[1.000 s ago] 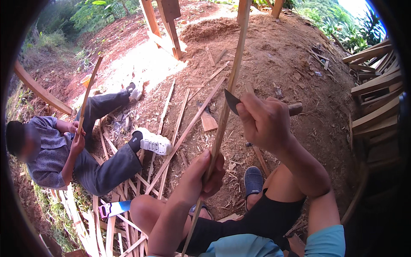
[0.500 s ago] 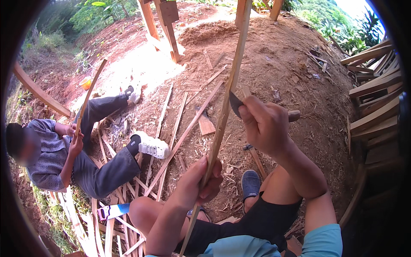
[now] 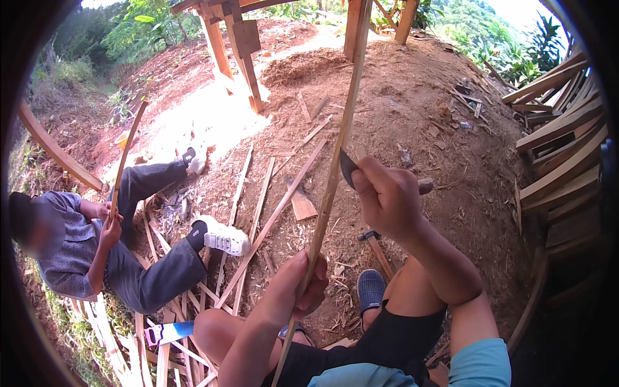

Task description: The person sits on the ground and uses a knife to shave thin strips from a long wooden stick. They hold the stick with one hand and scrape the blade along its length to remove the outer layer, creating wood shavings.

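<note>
A long, thin wooden strip (image 3: 333, 169) runs up and away from my lap, slightly tilted to the right. My left hand (image 3: 302, 282) is wrapped round its lower part. In my right hand (image 3: 389, 197) is a knife (image 3: 349, 169) with a dark blade, its edge against the strip's right side; part of a wooden handle sticks out beyond the fist. My right hand is higher along the strip than my left.
At left a seated person (image 3: 84, 238) holds another strip (image 3: 127, 155). Loose wooden strips (image 3: 261, 222) and a handsaw (image 3: 173, 331) lie between us. A hammer (image 3: 377, 251) lies near my foot. Stacked timber (image 3: 561, 129) stands right; wooden posts (image 3: 244, 64) rise ahead.
The whole view has shifted a little, showing more of the posts ahead. My right hand and the knife remain against the strip, slightly lower along it; my left hand keeps its grip.
</note>
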Demonstrator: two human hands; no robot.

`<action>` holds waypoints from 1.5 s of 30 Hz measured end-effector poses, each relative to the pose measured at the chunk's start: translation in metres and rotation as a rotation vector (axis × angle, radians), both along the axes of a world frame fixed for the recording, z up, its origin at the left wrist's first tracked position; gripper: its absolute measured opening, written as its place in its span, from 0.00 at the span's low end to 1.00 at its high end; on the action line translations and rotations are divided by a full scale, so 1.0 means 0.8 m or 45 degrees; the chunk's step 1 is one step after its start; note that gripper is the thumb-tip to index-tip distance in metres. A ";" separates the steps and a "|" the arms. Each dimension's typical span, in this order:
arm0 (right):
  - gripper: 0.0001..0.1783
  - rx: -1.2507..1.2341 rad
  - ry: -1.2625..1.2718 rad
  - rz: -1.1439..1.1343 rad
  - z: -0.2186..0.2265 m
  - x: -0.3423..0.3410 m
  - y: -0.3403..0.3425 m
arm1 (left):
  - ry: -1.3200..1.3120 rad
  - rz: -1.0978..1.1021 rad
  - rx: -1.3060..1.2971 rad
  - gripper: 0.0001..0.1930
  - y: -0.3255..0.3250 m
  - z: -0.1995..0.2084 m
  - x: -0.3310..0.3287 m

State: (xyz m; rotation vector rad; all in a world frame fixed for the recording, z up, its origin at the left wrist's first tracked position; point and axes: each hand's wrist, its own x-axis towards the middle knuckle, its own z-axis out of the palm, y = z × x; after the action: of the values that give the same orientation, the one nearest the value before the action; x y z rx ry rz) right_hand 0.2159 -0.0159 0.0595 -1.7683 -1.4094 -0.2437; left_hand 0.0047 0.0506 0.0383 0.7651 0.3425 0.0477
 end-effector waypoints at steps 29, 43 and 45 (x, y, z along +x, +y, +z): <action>0.10 -0.114 -0.240 -0.021 0.000 -0.022 -0.008 | 0.076 0.070 0.273 0.24 -0.009 -0.003 -0.007; 0.10 -0.043 -0.263 0.080 -0.008 -0.040 -0.006 | 0.148 0.156 0.335 0.24 -0.014 -0.001 -0.008; 0.10 -0.020 -0.266 0.005 -0.004 -0.034 -0.002 | 0.133 0.165 0.360 0.24 -0.014 -0.001 -0.006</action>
State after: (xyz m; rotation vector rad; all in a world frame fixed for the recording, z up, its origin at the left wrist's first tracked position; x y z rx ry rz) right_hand 0.1889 -0.0175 0.0564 -1.7937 -1.5644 -0.4268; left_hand -0.0001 0.0397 0.0379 1.0267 0.4907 0.1813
